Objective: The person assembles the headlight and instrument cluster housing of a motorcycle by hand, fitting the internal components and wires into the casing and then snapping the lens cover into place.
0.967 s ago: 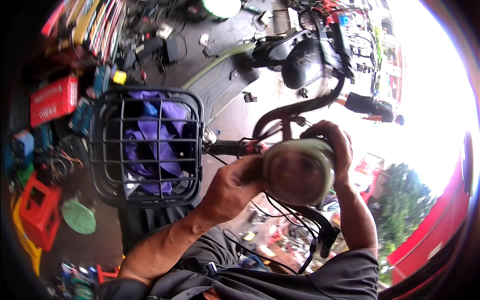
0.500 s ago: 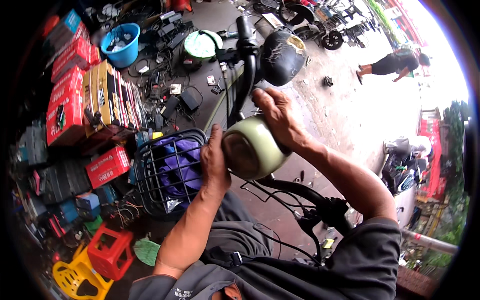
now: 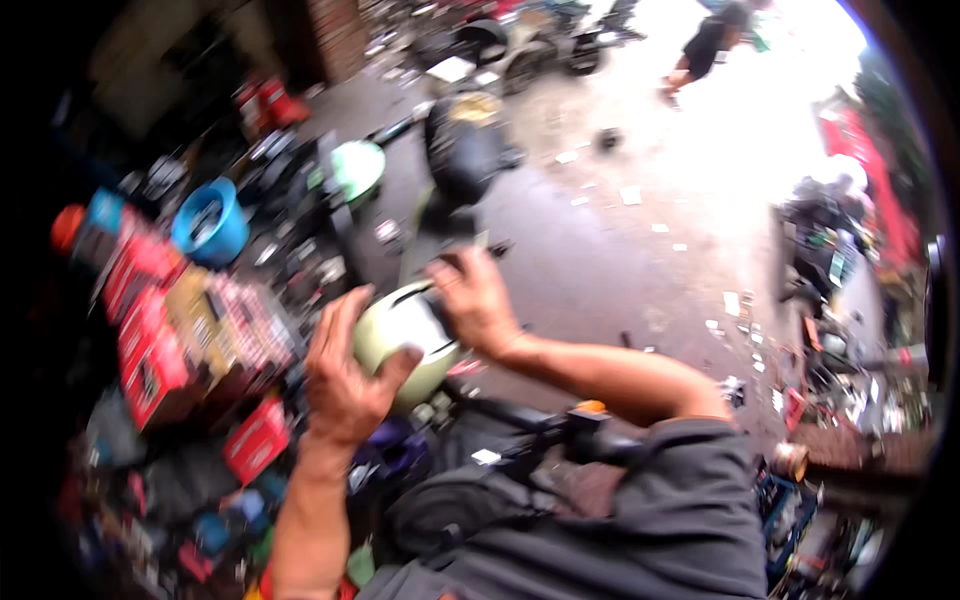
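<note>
A pale green, rounded headlight housing [image 3: 392, 335] sits between my two hands at the front of a bike's black handlebar [image 3: 505, 410]. My left hand [image 3: 345, 375] grips its left side, thumb across the near face and fingers along the far left edge. On the upper right side, my right hand [image 3: 478, 305] lies with bent fingers over the rim, holding it too. A dark slot and a bright patch show on the housing's top. Motion smears much of the view. Below the left hand, purple cloth [image 3: 395, 445] is partly hidden by my forearm.
A torn black saddle [image 3: 465, 150] stands beyond the housing. At left are red boxes [image 3: 150, 365], a blue bucket [image 3: 210, 225] and scattered parts. Another person [image 3: 710, 45] is at the far right, and a cluttered parked vehicle [image 3: 825, 235] stands at right.
The view has swung, so most surroundings shift down and left. The housing looks turned, its slotted top now showing instead of its round recessed face. Both hands stay on it, with their grip shifted.
</note>
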The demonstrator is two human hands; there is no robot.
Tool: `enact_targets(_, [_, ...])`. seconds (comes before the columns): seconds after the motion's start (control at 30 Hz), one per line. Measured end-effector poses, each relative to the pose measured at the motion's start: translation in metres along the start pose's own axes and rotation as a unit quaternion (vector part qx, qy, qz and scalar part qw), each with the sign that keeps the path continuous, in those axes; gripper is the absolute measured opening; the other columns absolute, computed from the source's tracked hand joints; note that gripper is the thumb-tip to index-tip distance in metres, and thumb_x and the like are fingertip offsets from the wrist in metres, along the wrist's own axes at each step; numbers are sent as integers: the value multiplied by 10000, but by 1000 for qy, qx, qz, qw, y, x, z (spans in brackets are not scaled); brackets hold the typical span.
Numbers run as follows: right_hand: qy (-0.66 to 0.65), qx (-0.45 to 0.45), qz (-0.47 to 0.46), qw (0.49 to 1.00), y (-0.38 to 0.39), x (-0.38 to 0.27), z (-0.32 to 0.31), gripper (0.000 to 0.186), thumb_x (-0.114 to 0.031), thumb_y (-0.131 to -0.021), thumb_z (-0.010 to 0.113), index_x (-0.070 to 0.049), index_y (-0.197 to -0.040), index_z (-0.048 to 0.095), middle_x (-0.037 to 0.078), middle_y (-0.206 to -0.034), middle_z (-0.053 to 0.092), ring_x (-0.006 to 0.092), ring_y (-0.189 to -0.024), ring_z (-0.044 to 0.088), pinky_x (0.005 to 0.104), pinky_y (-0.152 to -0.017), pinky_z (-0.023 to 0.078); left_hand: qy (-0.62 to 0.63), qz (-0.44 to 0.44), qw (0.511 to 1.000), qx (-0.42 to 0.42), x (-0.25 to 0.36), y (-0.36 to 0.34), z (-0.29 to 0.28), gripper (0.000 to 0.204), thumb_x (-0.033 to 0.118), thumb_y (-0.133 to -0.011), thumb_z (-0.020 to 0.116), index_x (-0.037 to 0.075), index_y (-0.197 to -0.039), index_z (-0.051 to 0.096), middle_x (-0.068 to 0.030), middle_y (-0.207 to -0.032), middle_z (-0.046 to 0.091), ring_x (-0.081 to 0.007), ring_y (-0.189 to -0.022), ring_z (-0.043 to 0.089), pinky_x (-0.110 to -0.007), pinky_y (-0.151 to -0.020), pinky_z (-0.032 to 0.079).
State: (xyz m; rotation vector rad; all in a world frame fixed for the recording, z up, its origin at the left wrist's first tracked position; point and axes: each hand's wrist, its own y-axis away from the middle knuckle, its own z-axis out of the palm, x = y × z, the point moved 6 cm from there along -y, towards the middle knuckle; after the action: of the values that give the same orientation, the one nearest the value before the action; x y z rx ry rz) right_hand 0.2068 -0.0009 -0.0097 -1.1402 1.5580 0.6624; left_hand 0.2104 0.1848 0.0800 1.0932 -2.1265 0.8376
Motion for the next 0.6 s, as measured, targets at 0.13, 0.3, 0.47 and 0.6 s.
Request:
enact_targets(0.13, [25, -13, 203, 979, 21, 23, -17, 583, -511, -964, 537, 36, -1162, 571, 279, -1180, 585, 414, -1135, 565, 451, -985, 432, -127, 42, 975, -177, 10, -12, 47, 841, 356, -654, 829, -44, -1316, 500, -230, -1223, 537, -411, -1121, 538, -471, -960, 459])
enact_targets(0.3, [14, -201, 336, 920, 54, 23, -16, 912, -775, -902, 362, 51, -1264, 501, 299, -1196, 613, 431, -1143, 591, 475, -971, 441, -227, 17, 941, -250, 3, -17, 45, 959, 393, -648, 814, -69, -1382, 406, -235, -1226, 527, -402, -1150, 522, -463, -973, 450])
enact_targets(0.47, [-105, -202, 282, 932, 52, 33, 2, 953, -785, -890, 404, 105, -1229, 456, 261, -1012, 630, 317, -899, 648, 421, -723, 518, -204, -17, 942, -265, -8, -23, 41, 1119, 408, -516, 905, -61, -1395, 395, -212, -1260, 524, -400, -1156, 551, -466, -969, 460])
enact_targets(0.6, [-209, -222, 253, 918, 55, 35, 6, 853, -775, -900, 404, 45, -1127, 451, 117, -810, 554, 156, -559, 532, 317, -432, 414, -166, 4, 961, -220, -25, -19, 43, 1039, 367, -502, 867, -44, -1355, 440, -194, -1206, 537, -397, -1103, 573, -469, -920, 476])
